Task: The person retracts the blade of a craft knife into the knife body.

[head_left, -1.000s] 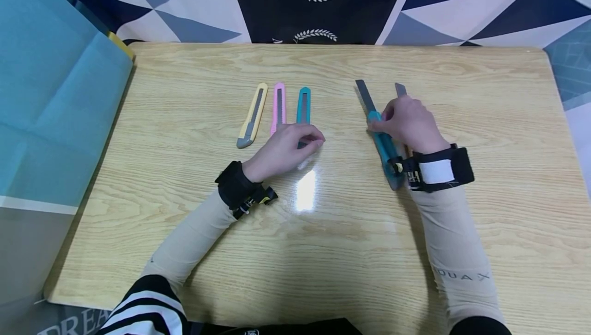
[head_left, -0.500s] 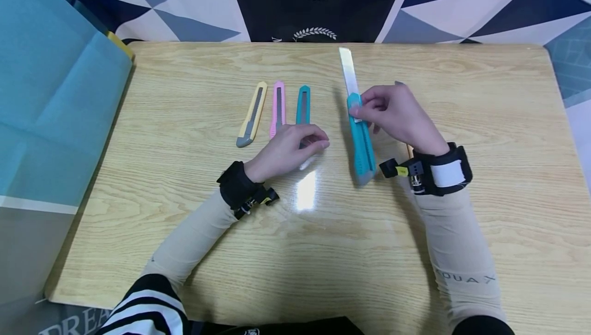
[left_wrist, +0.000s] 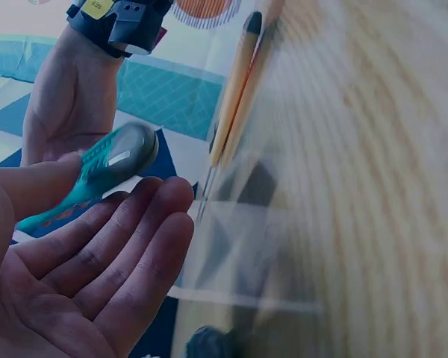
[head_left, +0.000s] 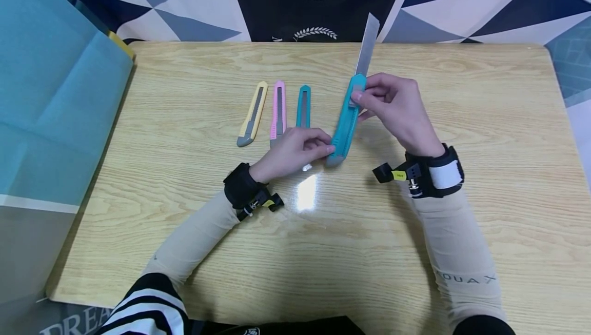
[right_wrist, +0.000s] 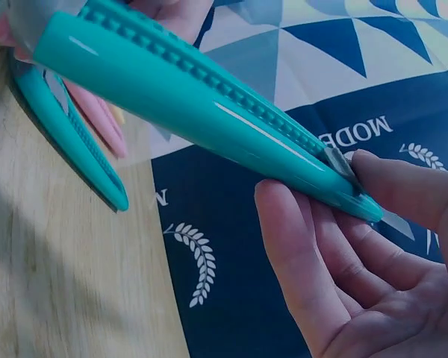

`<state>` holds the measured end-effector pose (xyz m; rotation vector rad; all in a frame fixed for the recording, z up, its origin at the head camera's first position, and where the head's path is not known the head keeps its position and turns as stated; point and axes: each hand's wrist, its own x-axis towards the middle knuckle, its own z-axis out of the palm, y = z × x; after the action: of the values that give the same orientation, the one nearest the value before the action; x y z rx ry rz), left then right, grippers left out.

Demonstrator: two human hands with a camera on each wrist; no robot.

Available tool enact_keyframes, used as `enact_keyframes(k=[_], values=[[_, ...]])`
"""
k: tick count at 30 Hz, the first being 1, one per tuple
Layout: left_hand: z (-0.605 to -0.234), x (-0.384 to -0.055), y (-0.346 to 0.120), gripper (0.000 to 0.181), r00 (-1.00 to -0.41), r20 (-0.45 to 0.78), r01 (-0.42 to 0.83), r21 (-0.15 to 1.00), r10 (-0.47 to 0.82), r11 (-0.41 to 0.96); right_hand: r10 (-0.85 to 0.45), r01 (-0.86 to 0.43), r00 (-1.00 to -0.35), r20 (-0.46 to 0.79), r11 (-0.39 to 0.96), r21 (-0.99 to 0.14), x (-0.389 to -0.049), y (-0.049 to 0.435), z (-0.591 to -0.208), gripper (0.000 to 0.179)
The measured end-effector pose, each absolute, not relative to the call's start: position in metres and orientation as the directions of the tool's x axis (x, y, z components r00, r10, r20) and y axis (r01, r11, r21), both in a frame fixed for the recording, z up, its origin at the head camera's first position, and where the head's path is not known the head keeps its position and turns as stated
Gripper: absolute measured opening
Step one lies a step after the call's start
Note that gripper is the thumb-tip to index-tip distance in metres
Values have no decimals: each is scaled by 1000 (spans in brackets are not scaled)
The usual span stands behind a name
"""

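Observation:
A large teal utility knife (head_left: pixel 347 119) with its long blade out is tilted up over the table. My right hand (head_left: pixel 397 106) pinches it near the blade end, thumb by the grey slider (right_wrist: pixel 340 165). My left hand (head_left: pixel 297 150) has its thumb over the grey butt end and fingers behind it, seen in the left wrist view around the end cap (left_wrist: pixel 138 149). A small teal knife (head_left: pixel 303 106), a pink knife (head_left: pixel 279 106) and a yellow knife (head_left: pixel 253 114) lie in a row; my left hand partly hides the small teal and pink ones.
In the left wrist view, a slim tool with an orange-brown handle (left_wrist: pixel 237 86) lies on the table; my right hand and wrist hide it from the head view. A blue cloth-covered surface (head_left: pixel 64 83) borders the table's left side. Patterned cloth (head_left: pixel 318 12) hangs beyond the far edge.
My right hand has lifted the large utility knife off the table and brought it left, its butt swinging toward my left hand. My left hand has shifted slightly right and met the butt end.

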<state>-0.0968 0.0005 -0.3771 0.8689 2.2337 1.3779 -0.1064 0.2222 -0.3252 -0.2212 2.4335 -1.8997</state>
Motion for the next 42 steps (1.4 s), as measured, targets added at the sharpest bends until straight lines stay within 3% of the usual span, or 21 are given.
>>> enact_keyframes(k=[12,19,29,42], values=[[-376,-92,3,8,-696,-113,59,975,709,213,-112,-101,-990,81,192,-976,-106,219,-325,24],[-357,-85,3,8,-703,-63,125,970,708,209,-108,-76,-993,50,250,-965,-105,220,-324,29],[-388,-92,6,7,-711,-63,146,961,700,235,-103,-56,-994,28,280,-958,-106,219,-326,35],[-388,-90,6,7,-690,-60,157,961,721,230,-89,-95,-994,69,335,-938,-105,220,-327,29]])
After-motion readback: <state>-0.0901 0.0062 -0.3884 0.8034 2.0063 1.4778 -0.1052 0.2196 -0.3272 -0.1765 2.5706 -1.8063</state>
